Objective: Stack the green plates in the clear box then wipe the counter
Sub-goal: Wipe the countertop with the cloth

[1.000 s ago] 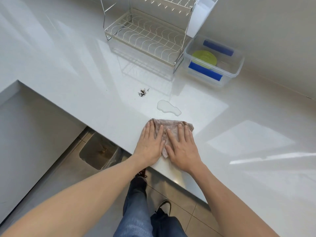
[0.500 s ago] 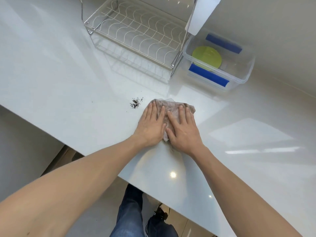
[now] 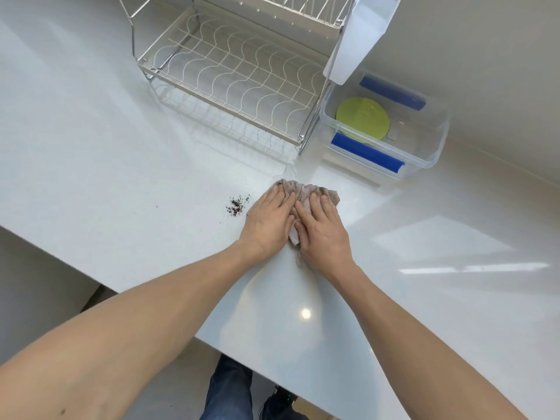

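1. Counter [image 3: 121, 165]: white, glossy, with a bright ceiling-light reflection near its front edge
2. Cloth [image 3: 306, 194]: beige-brown, bunched, lying on the counter in front of the dish rack; only its far edge and a fold between the hands show
3. Left hand [image 3: 269, 219]: flat, palm down, fingers extended and close together, pressing on the left part of the cloth; nothing gripped
4. Right hand [image 3: 321, 231]: flat, palm down, fingers extended, pressing on the right part of the cloth, just beside the left hand; nothing gripped
5. Crumbs [image 3: 238, 205]: small dark scatter on the counter, just left of the left hand, apart from the cloth
6. Green plates [image 3: 362, 118]: inside the clear box, lying flat; how many are stacked cannot be told
7. Clear box [image 3: 436, 147]: lidless, blue clip handles on near and far sides, on the counter just right of the rack
8. Dish rack [image 3: 236, 74]: wire, two-tier, lower tier bare, white holder hanging at its right end
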